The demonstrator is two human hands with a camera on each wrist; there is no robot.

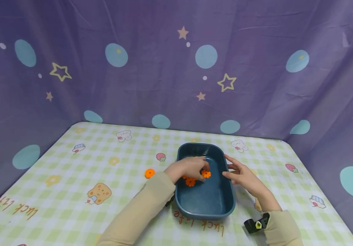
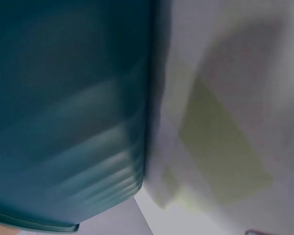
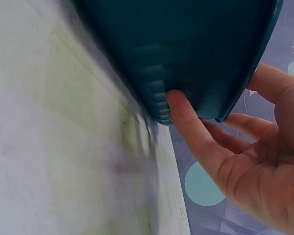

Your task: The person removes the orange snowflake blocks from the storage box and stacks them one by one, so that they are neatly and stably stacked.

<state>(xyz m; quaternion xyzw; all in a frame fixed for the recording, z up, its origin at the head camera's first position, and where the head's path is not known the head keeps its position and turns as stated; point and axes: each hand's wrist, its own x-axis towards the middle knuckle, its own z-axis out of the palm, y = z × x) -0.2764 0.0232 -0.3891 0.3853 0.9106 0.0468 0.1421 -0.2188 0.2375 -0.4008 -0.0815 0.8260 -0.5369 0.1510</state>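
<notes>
One orange flower (image 1: 206,174) lies nearest the left hand (image 1: 192,167), fingers bent, pinch uncertain, inside the tray (image 1: 207,200) running lengthwise away; the right hand (image 1: 243,176), loosely spread, touches its right side.

Beige long sleeves (image 1: 139,212) are worn with a black, yellow-marked wrist device (image 1: 257,224)

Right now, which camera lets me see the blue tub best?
The head view, because it shows the tub's rim and inside from above, though the left hand covers part. The left wrist view shows just its outer side, very close. The right wrist view shows its outer side too, with the right hand touching it.
</notes>
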